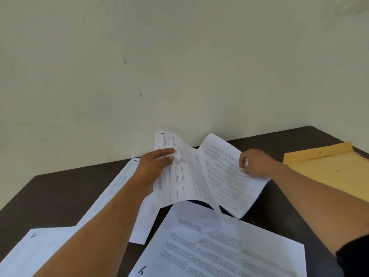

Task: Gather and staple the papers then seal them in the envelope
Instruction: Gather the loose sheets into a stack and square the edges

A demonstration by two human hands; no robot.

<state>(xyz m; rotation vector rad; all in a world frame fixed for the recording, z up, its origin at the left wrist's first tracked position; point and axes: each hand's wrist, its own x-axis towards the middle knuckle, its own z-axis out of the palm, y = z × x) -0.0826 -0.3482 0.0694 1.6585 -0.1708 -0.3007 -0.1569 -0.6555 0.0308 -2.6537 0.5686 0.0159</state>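
Two printed sheets are lifted off the dark table [60, 188] near the wall. My left hand [153, 166] grips the sheet marked 1 [179, 176], which bows upward. My right hand [253, 162] pinches the right edge of a second sheet [229, 176], which overlaps the first in the middle. Flat on the table lie a sheet marked 3 [119, 180] under my left forearm, a sheet marked 5 [36, 250] at the lower left, and a sheet marked 4 [219, 246] in front. A tan envelope [329, 168] rests at the right. No stapler is in view.
A pale wall [179, 66] rises directly behind the table's far edge. The table's left corner shows at the left, and its right side runs out of view past the envelope. A dark sleeve [353, 254] covers my right upper arm.
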